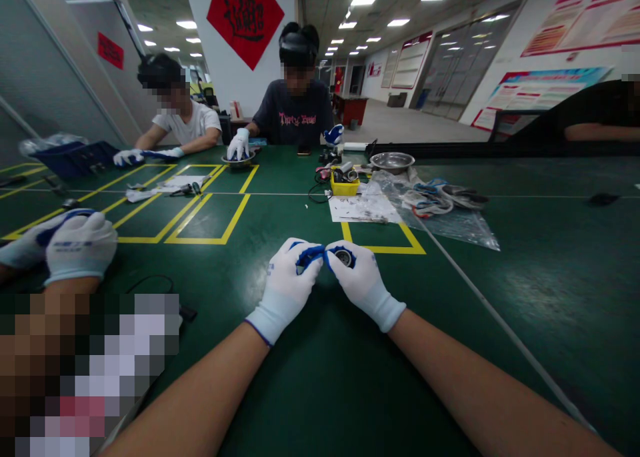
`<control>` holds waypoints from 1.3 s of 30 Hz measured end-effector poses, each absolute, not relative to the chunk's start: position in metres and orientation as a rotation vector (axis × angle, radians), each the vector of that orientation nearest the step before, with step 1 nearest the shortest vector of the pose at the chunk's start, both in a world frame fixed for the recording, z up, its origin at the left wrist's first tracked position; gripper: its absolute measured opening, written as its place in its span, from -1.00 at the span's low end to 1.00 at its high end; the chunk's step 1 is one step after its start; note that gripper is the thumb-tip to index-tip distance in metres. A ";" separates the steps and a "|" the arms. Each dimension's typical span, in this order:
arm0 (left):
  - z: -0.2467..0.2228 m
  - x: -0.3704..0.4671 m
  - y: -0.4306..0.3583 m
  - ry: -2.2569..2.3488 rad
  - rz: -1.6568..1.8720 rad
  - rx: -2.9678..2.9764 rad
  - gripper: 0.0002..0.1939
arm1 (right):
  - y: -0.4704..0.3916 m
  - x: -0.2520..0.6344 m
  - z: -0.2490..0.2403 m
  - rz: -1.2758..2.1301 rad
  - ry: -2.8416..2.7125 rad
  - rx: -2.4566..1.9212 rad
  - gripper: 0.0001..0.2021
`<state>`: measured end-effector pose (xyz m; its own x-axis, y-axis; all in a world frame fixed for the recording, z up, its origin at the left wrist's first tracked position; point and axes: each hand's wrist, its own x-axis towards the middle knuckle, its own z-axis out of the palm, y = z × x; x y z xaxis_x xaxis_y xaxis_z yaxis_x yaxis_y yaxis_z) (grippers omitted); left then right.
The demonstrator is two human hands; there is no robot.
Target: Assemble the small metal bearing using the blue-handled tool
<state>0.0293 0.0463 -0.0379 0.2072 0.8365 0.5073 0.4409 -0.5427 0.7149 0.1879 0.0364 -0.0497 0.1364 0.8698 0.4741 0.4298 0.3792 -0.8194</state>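
The green worktable [530, 350] is marked out with yellow tape [395, 249] and crossed by pale seams. Toward its far edge, ahead of the hands, a yellow bin [345, 188] is filled with small parts, and a dark cable [311, 194] is looped at its left. In front of the bin a white sheet [363, 208] is spread, overlapped on the right by a clear plastic bag [475, 234], on which a heap of work gloves [443, 198] is piled. Nearer the far edge a metal bowl [393, 166] is placed; a 2nd bowl [239, 164], farther left, is reached into by a co-worker's gloved hand [239, 144]. A blue crate [75, 160] is set by the far left corner, and at the left edge 2 gloved hands of a neighbour [80, 244] are held close together. Between the worn hands and the bin, only tape and the sheet are crossed. Over the near half of the table, a round metal part [343, 258] is gripped by the right hand [364, 274], enclosed between thumb and curled fingers, its open face turned up. The left hand [289, 270] is brought fingertip to fingertip beside it, to the left of the part; whether anything is pinched there cannot be told.
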 end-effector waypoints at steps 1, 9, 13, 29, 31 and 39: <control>-0.038 0.029 0.046 1.186 1.286 2.085 -0.82 | 0.036 0.188 -0.050 0.479 -1.488 -1.228 -0.81; -0.036 0.028 0.044 1.153 1.297 2.167 -0.80 | 0.036 0.188 -0.049 0.501 -1.484 -1.241 -0.81; -0.036 0.029 0.043 1.143 1.294 2.190 -0.80 | 0.036 0.187 -0.050 0.510 -1.480 -1.252 -0.80; -0.040 0.026 0.046 1.227 1.293 2.327 -0.86 | 0.037 0.190 -0.049 0.546 -1.487 -1.219 -0.80; -0.040 0.025 0.046 1.231 1.284 2.361 -0.86 | 0.037 0.190 -0.049 0.553 -1.498 -1.214 -0.80; -0.040 0.026 0.046 1.166 1.295 2.410 -0.83 | 0.036 0.187 -0.047 0.541 -1.471 -1.231 -0.79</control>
